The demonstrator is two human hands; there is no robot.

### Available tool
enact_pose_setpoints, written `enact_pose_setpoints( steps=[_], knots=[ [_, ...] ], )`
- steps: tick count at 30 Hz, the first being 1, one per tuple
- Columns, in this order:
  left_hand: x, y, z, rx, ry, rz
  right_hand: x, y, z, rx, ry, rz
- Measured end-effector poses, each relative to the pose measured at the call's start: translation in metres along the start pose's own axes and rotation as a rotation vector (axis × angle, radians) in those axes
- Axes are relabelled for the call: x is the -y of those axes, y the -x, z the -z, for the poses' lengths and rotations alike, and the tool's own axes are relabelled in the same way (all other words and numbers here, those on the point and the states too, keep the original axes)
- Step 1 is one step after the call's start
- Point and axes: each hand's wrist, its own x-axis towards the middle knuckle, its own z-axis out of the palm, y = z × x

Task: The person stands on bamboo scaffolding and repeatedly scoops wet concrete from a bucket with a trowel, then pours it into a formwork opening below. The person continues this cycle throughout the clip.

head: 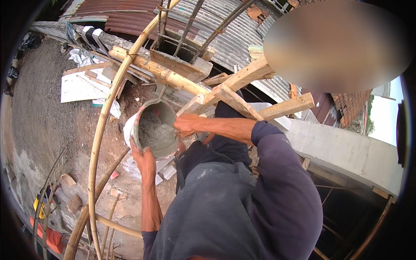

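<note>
A pale bucket (130, 128) with a mortar-smeared rim tilts before me, its mouth facing up towards me. Wet grey mortar (156, 133) lies inside it. My left hand (144, 159) clasps the near left side of the rim, thumb on the mouth side. At the opposite rim, my right hand (188, 125) is closed in a fist; whether it grips the rim itself or a handle there is hidden. Just beyond the bucket stands a column formwork of boards (175, 63) with steel reinforcing bars (188, 27) rising out of it.
A bamboo pole (102, 120) rises at the left, lashed to a bamboo crosspiece (156, 68). Timber beams (240, 78) cross ahead right, beside a concrete beam (341, 149). Far below lie the ground (120, 182) and a ladder (48, 201). Corrugated roofing (130, 16) spreads behind. A blurred patch covers the upper right.
</note>
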Motion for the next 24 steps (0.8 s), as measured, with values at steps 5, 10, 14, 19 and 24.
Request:
enact_pose_setpoints(
  steps=[5, 10, 14, 19, 24],
  knots=[
    [0.015, 0.011, 0.026, -0.008, 0.073, 0.161, 0.026, -0.01, -0.075, -0.216, -0.415, 0.018],
    [0.006, 0.015, 0.024, -0.075, 0.108, 0.127, 0.023, -0.018, -0.052, -0.244, -0.342, -0.013],
    [0.016, -0.007, 0.014, -0.103, 0.237, 0.058, 0.022, 0.001, 0.005, -0.212, -0.335, -0.067],
    [0.026, -0.034, -0.007, -0.16, 0.331, 0.067, -0.001, 0.017, 0.03, -0.346, -0.33, -0.099],
    [0.024, -0.052, -0.02, -0.165, 0.515, 0.177, 0.004, 0.046, 0.081, -0.347, -0.399, -0.237]
  ],
)
